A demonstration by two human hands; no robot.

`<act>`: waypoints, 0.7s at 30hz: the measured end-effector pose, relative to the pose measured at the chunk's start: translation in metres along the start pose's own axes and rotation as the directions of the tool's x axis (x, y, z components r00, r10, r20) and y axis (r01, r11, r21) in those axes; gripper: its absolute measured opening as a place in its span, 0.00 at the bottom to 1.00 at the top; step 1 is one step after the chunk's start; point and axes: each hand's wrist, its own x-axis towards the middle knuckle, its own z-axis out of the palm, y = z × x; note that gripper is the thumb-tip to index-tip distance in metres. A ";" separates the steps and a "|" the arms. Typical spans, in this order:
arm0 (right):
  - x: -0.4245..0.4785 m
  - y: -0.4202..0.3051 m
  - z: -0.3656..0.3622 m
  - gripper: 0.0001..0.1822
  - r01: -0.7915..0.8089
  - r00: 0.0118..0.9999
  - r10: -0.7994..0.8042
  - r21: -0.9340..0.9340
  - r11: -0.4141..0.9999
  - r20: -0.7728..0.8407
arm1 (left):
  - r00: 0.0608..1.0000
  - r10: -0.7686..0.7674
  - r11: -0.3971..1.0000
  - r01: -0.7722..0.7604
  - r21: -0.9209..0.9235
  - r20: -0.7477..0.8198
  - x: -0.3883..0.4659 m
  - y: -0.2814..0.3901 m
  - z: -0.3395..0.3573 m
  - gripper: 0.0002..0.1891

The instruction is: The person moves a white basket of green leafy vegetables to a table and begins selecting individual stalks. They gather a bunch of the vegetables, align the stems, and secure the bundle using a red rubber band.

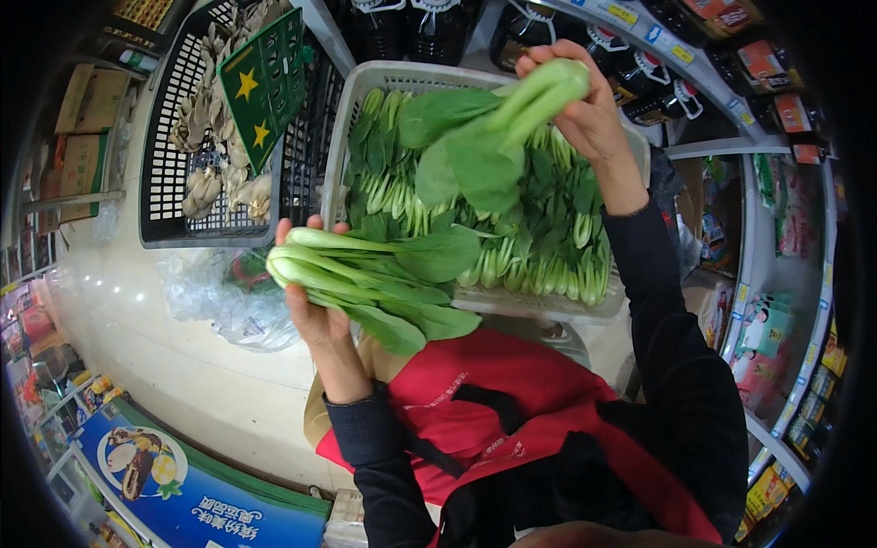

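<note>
My left hand [318,308] is closed around the pale base of a bunch of bok choy [370,274], its leaves pointing right over my red apron. High on the right, my right hand [582,103] grips another bok choy [507,130] by its base, with the leaves hanging down to the left. Below both hands stands a pale plastic crate [473,77] holding rows of bok choy [555,274]. The upper bok choy hides part of these rows.
A black plastic crate [205,240] with oyster mushrooms [203,192] and a green sign [264,89] stands left. Clear plastic bags [226,301] lie on the floor below it. Shelves with dark bottles [524,38] border the top right. A blue chest freezer [199,472] stands lower left.
</note>
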 end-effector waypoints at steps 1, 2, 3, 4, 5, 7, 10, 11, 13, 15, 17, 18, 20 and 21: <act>-0.001 -0.013 0.003 0.31 0.013 0.999 -0.014 0.031 0.999 0.046 | 1.000 0.009 1.000 -0.009 0.010 0.007 0.001 0.005 0.003 0.42; -0.002 -0.023 0.007 0.32 0.044 0.997 -0.047 0.052 0.998 0.067 | 1.000 0.021 0.999 -0.021 0.025 0.018 0.002 0.010 0.009 0.42; -0.003 -0.031 0.011 0.32 0.073 0.993 -0.080 0.078 0.994 0.085 | 0.999 0.035 0.998 -0.037 0.054 0.029 0.003 0.016 0.014 0.42; -0.005 -0.037 0.011 0.32 0.064 0.990 -0.078 0.122 0.990 0.120 | 0.998 0.066 0.992 -0.065 0.112 -0.002 0.004 0.019 0.022 0.43; -0.004 -0.041 0.011 0.32 0.073 0.988 -0.092 0.150 0.986 0.124 | 0.995 0.099 0.981 -0.092 0.171 -0.032 0.004 0.023 0.030 0.45; -0.006 -0.048 0.013 0.32 0.090 0.986 -0.115 0.204 0.975 0.118 | 0.993 0.119 0.963 -0.114 0.246 -0.005 0.006 0.031 0.040 0.44; -0.010 -0.058 0.020 0.32 0.080 0.991 -0.103 0.243 0.967 0.080 | 0.991 0.133 0.942 -0.123 0.314 -0.009 0.007 0.034 0.054 0.42; -0.011 -0.062 0.023 0.32 0.075 0.993 -0.094 0.250 0.965 0.064 | 0.991 0.130 0.934 -0.125 0.335 0.008 0.007 0.034 0.058 0.41; -0.013 -0.064 0.030 0.34 0.045 0.998 -0.060 0.328 0.944 0.035 | 0.991 0.134 0.926 -0.123 0.357 -0.005 0.008 0.035 0.064 0.40; -0.013 -0.070 0.042 0.35 -0.017 1.000 0.023 0.300 0.954 -0.017 | 0.991 0.133 0.926 -0.127 0.355 0.007 0.011 0.036 0.067 0.38; -0.009 -0.077 0.057 0.37 -0.121 0.992 0.128 0.242 0.963 -0.011 | 0.993 0.118 0.925 -0.114 0.363 0.012 0.016 0.035 0.068 0.37; -0.009 -0.079 0.065 0.37 -0.190 0.981 0.194 0.228 0.955 0.009 | 0.995 0.099 0.926 -0.091 0.366 -0.003 0.018 0.037 0.069 0.36; -0.004 -0.092 0.083 0.37 -0.350 0.936 0.346 0.062 0.935 0.066 | 0.997 0.079 0.863 -0.058 0.502 -0.021 0.026 0.034 0.078 0.35; -0.004 -0.097 0.093 0.32 -0.447 0.887 0.451 -0.064 0.892 0.099 | 0.997 0.071 0.838 -0.045 0.544 -0.026 0.030 0.032 0.082 0.34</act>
